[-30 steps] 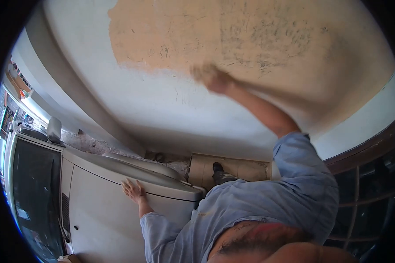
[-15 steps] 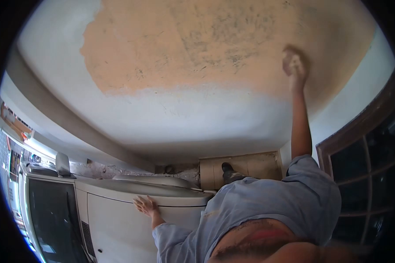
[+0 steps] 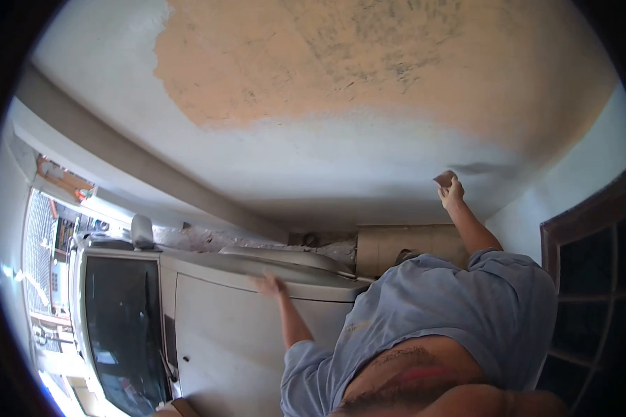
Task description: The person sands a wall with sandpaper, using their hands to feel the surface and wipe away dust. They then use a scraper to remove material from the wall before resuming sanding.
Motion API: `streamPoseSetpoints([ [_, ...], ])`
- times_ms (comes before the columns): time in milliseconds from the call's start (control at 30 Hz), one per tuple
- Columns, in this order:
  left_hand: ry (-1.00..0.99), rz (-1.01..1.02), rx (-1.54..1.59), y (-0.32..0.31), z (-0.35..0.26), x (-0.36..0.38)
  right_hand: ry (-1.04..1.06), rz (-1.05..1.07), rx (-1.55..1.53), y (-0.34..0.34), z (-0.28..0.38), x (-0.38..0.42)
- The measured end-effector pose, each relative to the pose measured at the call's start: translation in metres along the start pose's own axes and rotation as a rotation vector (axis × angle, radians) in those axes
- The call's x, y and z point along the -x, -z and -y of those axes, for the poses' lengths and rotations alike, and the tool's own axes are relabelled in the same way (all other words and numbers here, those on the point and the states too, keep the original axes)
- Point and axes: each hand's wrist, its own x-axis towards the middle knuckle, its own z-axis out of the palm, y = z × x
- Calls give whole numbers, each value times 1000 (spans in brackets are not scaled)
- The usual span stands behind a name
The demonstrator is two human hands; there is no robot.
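Observation:
My right hand [image 3: 453, 192] is closed on a small brown piece of sandpaper [image 3: 444, 178], which sticks out past the fingertips. It is in front of the white lower part of the wall [image 3: 327, 156], below the orange-tan patch [image 3: 271, 69] with its dark scuffs. A shadow falls on the wall beside it. Over the pale hood [image 3: 222, 320] of a vehicle, near its upper edge, my left hand [image 3: 270, 285] is blurred by motion, with fingers stretched out and nothing seen in them.
The vehicle's windshield [image 3: 122, 326] and side mirror [image 3: 142, 231] are at the left. A wall ledge [image 3: 139, 167] runs down toward the floor. At the right stands a dark-framed paned window or door [image 3: 584, 299]. Tan tiles [image 3: 403, 243] lie at the wall's foot.
My right hand has come down from the orange-tan patch to the white area, and the sandpaper now shows clearly. My left hand has shifted on the hood side. The whole view has moved.

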Motion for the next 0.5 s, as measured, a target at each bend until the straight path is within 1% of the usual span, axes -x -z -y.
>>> streamPoseSetpoints([
  [33,-333,-39,-161,-48,30,-4,-18,-70,137,11,-17,-6],
  [67,-211,27,-46,-64,-42,-9,-33,-62,157,17,-33,-13],
  [100,-78,333,128,-81,-90,-24,-72,-29,167,24,-46,-21],
  [133,-82,461,204,-82,-155,-30,-110,3,175,27,-52,-26],
  [167,-75,592,279,-84,-222,-36,-84,-52,290,23,-57,-17],
  [200,-58,722,348,-85,-289,-43,-94,-52,307,23,-65,-20],
  [233,-260,699,406,-96,-330,-44,-113,-3,344,26,-74,-28],
  [267,-417,669,501,-112,-357,-46,-131,42,379,31,-79,-33],
  [300,-434,622,535,-118,-392,-43,-131,80,339,34,-78,-29],
  [333,-431,631,533,-128,-419,-39,-134,71,339,41,-75,-34],
  [400,-418,459,710,-146,-464,-25,-131,92,320,63,-78,-53],
  [467,-339,391,841,-154,-506,6,-148,81,284,99,-71,-74],
  [500,-233,536,858,-172,-509,24,-152,81,255,118,-68,-81],
])
